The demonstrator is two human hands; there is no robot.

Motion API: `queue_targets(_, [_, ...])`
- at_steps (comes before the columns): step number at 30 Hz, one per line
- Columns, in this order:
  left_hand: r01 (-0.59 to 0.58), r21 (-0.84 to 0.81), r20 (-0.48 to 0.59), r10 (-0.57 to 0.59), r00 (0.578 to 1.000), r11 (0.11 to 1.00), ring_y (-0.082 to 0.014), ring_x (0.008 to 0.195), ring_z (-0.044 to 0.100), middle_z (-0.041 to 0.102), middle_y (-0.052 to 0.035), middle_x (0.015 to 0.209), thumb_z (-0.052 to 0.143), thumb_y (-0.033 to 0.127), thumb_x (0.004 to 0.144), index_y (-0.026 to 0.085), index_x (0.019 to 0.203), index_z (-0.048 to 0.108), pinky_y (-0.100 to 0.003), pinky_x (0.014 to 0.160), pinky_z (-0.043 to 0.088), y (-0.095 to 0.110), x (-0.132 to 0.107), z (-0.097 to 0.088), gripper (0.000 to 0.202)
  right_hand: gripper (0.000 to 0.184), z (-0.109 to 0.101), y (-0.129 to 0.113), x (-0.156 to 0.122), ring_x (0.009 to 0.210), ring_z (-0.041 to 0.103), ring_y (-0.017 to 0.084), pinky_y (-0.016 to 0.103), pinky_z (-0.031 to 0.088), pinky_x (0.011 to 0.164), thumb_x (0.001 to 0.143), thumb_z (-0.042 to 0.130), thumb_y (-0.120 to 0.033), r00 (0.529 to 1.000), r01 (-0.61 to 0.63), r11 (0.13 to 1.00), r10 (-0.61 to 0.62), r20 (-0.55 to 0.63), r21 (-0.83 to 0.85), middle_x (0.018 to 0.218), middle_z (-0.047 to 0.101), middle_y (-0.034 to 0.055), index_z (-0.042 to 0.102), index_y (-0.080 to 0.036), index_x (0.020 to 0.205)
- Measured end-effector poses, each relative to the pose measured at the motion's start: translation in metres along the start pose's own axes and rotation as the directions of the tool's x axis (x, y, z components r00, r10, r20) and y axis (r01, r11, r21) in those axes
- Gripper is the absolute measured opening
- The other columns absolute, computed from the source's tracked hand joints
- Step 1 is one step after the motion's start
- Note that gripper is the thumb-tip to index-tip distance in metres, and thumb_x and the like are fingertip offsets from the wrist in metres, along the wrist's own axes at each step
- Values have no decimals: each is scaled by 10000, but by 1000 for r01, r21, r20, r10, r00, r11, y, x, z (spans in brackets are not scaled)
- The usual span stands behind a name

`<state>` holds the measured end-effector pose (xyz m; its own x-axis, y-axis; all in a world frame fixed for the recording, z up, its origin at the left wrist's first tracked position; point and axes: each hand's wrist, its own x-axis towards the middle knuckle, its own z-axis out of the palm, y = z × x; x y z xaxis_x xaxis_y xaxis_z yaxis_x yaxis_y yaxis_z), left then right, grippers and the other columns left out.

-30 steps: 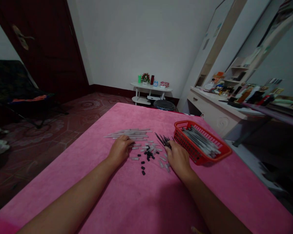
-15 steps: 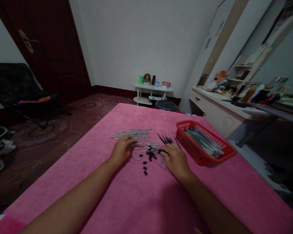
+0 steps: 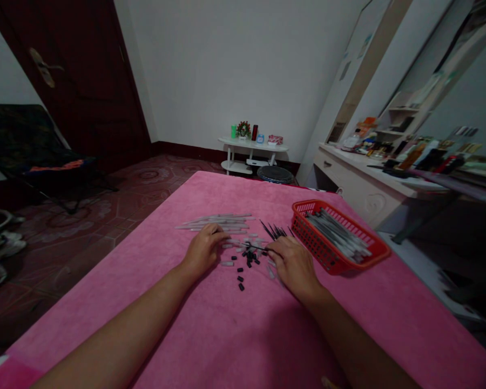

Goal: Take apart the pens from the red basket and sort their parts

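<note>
On the pink cloth (image 3: 235, 335), my left hand (image 3: 203, 251) rests curled by a row of clear pen barrels (image 3: 216, 221), fingertips pinched on one. My right hand (image 3: 292, 265) is closed on a thin black refill (image 3: 256, 248) that points left toward the other hand. Between the hands lie small black caps (image 3: 248, 260) and short clear pieces (image 3: 227, 263). A bunch of black refills (image 3: 274, 230) lies just beyond my right hand.
A red basket (image 3: 336, 260) with several grey pens stands to the right of my right hand. A white dresser (image 3: 360, 183) with bottles is at the far right, a small white shelf table (image 3: 251, 147) by the back wall, a dark chair (image 3: 28, 146) at left.
My right hand left the refill bunch by the basket and moved left with one black refill pinched. The left hand stayed at the barrels.
</note>
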<state>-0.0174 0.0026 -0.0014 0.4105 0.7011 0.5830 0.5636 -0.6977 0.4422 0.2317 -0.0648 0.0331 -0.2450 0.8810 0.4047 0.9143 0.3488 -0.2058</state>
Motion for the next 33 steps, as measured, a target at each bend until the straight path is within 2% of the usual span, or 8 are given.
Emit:
queue_targets(7, [-57, 69, 73, 52, 996, 996, -200, 846, 531, 589, -74, 893, 595, 93, 775, 173, 940, 693, -300, 714, 432, 9, 1, -5, 208, 201, -3, -3, 0, 847, 523, 204, 312, 402, 742, 834, 578, -93, 998, 54, 998, -55, -23, -36, 838, 627, 50, 716, -209, 920])
queue_targets(16, [-85, -4, 144, 85, 986, 996, -188, 851, 544, 611, -60, 883, 559, 115, 830, 206, 943, 692, -294, 729, 438, 18, -1, 2, 196, 157, -1, -14, 1, 840, 531, 197, 321, 394, 754, 828, 623, -116, 994, 105, 994, -105, 2, -11, 839, 642, 29, 700, -230, 903])
queue_targets(18, [-53, -9, 119, 53, 991, 999, -192, 858, 549, 620, -63, 891, 554, 119, 833, 201, 945, 691, -298, 736, 443, 15, 0, 3, 195, 146, 0, -14, 1, 868, 537, 207, 335, 395, 783, 825, 642, -147, 994, 94, 995, -93, -48, 16, 881, 646, 36, 685, -217, 945])
queue_targets(22, [51, -2, -44, -51, 998, 999, -206, 864, 558, 639, -72, 875, 529, 88, 815, 177, 929, 685, -324, 758, 449, 4, 1, 0, 213, 130, -2, -17, 1, 905, 542, 225, 355, 392, 808, 835, 640, -191, 978, 64, 995, -48, -204, 70, 958, 637, 68, 644, -177, 964])
queue_targets(26, [91, 10, -110, -89, 990, 996, -215, 863, 561, 643, -65, 847, 558, 124, 797, 180, 877, 682, -340, 762, 446, -4, 2, -4, 158, 85, -3, -19, 1, 875, 547, 226, 357, 386, 797, 837, 611, -167, 979, 48, 997, -35, -199, 63, 899, 631, 57, 627, -188, 918])
queue_targets(33, [107, -48, -149, -113, 982, 993, -208, 868, 582, 660, -59, 851, 519, 90, 785, 185, 860, 677, -339, 775, 460, -6, 2, -1, 200, 217, 6, -17, -2, 908, 579, 238, 377, 418, 839, 852, 558, -162, 977, -23, 991, 50, -208, 131, 981, 659, 85, 583, -182, 1067])
